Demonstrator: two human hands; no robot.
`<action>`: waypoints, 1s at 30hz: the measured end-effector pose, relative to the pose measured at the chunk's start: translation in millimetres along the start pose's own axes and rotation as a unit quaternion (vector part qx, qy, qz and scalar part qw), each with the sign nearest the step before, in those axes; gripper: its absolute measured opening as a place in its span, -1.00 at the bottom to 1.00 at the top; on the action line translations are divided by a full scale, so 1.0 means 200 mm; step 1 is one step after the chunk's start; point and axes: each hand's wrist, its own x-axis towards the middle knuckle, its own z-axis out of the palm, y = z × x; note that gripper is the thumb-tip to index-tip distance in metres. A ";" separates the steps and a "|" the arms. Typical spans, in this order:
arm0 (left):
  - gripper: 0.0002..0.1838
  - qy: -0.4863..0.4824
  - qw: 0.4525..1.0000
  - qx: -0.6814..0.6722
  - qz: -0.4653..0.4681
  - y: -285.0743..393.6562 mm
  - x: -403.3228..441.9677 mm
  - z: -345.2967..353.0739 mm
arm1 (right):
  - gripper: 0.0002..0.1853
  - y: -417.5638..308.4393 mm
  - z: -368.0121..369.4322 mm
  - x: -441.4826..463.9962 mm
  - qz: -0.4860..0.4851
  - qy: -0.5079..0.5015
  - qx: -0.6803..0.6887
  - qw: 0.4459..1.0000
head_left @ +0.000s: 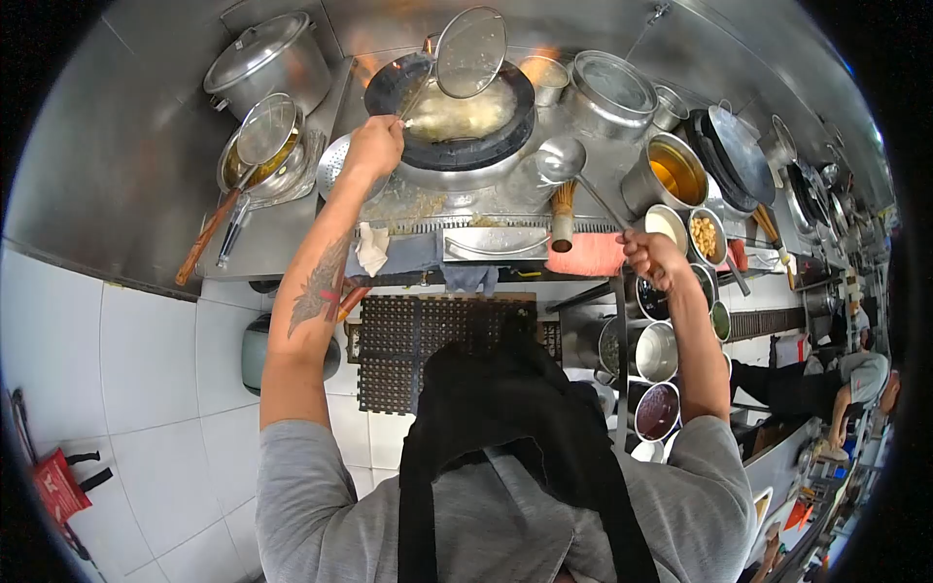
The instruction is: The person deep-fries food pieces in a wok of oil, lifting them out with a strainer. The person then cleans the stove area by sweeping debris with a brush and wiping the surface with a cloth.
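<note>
Over the wok [387, 92], my left hand [376, 146] is closed around the handle of a round mesh strainer [471, 53]. The strainer's face tilts up above pale, bubbling contents [466, 115] in the wok; steam or froth blurs what they are. My right hand [653, 257] grips the end of a metal ladle [562, 158], whose bowl hangs over the stove top, right of the wok. Below the ladle bowl a bamboo brush [562, 219] stands at the counter's front. A perforated skimmer [335, 165] lies partly behind my left forearm.
Flames [364, 68] rise behind the wok. At left are a lidded pot [267, 63] and a second mesh strainer [267, 129] across a bowl. A pot of amber liquid [671, 170] and a bowl of tan pieces [707, 236] sit at right. Another person [855, 374] is far right.
</note>
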 end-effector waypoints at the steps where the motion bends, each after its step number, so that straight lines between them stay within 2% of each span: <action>1: -0.71 -0.004 1.000 0.000 0.003 -0.02 -0.02 -0.01 | -0.84 0.08 0.04 -0.04 -0.026 0.013 -0.063 0.998; 2: -0.71 0.009 1.000 -0.011 0.008 -0.03 -0.03 -0.02 | -0.81 0.16 0.09 -0.10 -0.063 0.069 -0.197 0.976; 3: -0.71 0.021 0.999 -0.021 0.014 -0.04 -0.04 -0.03 | -0.78 0.26 0.07 -0.09 -0.110 0.100 -0.255 0.955; 4: -0.71 0.018 1.000 -0.019 0.018 -0.04 -0.05 -0.05 | -0.77 0.36 0.02 -0.04 -0.150 0.134 -0.365 0.909; 5: -0.71 0.015 1.000 -0.012 0.010 -0.04 -0.06 -0.07 | -0.77 0.47 -0.06 0.03 -0.186 0.165 -0.468 0.848; 6: -0.71 0.012 1.000 -0.005 0.003 -0.04 -0.07 -0.08 | -0.76 0.63 -0.17 0.15 -0.348 0.245 -0.556 0.714; 7: -0.71 0.009 1.000 0.000 0.007 -0.07 -0.07 -0.09 | -0.68 0.70 -0.14 0.13 -0.291 0.242 -0.470 0.797; 10: -0.70 0.001 0.999 0.053 -0.002 -0.10 -0.06 -0.15 | -0.63 0.92 -0.25 0.25 -0.250 0.264 -0.433 0.825; 12: -0.69 0.023 0.996 0.087 0.019 -0.23 0.00 -0.15 | -0.56 0.95 -0.22 0.25 -0.184 0.356 -0.525 0.751; 13: -0.69 0.043 0.992 0.115 0.032 -0.24 0.05 -0.15 | -0.56 0.97 -0.27 0.31 -0.189 0.357 -0.514 0.757; 14: -0.69 0.029 0.994 0.107 0.011 -0.17 0.02 -0.19 | -0.51 1.02 -0.41 0.42 -0.238 0.362 -0.589 0.682; 15: -0.69 0.028 0.992 0.121 0.031 -0.11 0.09 -0.22 | -0.46 1.07 -0.45 0.52 -0.288 0.369 -0.638 0.611; 17: -0.70 0.010 0.991 0.128 -0.048 -0.13 0.13 -0.24 | -0.38 0.95 -0.27 0.35 -0.265 0.393 -0.622 0.623; 19: -0.71 0.027 0.984 0.172 -0.040 -0.21 0.29 -0.21 | -0.35 0.81 -0.21 0.35 -0.362 0.308 -0.586 0.656; 20: -0.71 0.008 0.980 0.192 -0.056 -0.27 0.27 -0.19 | -0.39 0.79 -0.16 0.30 -0.349 0.310 -0.575 0.672; 21: -0.72 -0.005 0.973 0.220 -0.066 -0.29 0.35 -0.17 | -0.47 0.81 -0.16 0.36 -0.415 0.259 -0.550 0.676; 23: -0.76 -0.015 0.972 0.216 -0.097 -0.43 0.39 -0.09 | -0.57 0.78 -0.11 0.30 -0.401 0.218 -0.524 0.719; 25: -0.79 -0.066 0.975 0.131 -0.167 -0.54 0.38 0.00 | -0.60 0.83 -0.13 0.32 -0.409 0.201 -0.530 0.715; 26: -0.81 -0.110 0.965 0.022 -0.239 -0.61 0.36 0.03 | -0.62 0.85 -0.14 0.32 -0.424 0.177 -0.543 0.703; 27: -0.82 -0.163 0.926 -0.115 -0.322 -0.65 0.33 0.09 | -0.62 0.90 -0.14 0.28 -0.420 0.188 -0.541 0.704; 28: -0.83 -0.203 0.863 -0.238 -0.398 -0.69 0.31 0.14 | -0.64 0.92 -0.14 0.26 -0.405 0.195 -0.536 0.715; 29: -0.84 -0.231 0.801 -0.323 -0.448 -0.75 0.28 0.19 | -0.66 0.95 -0.15 0.24 -0.388 0.193 -0.532 0.727; 30: -0.85 -0.254 0.768 -0.376 -0.453 -0.74 0.28 0.25 | -0.68 1.01 -0.14 0.17 -0.378 0.221 -0.489 0.755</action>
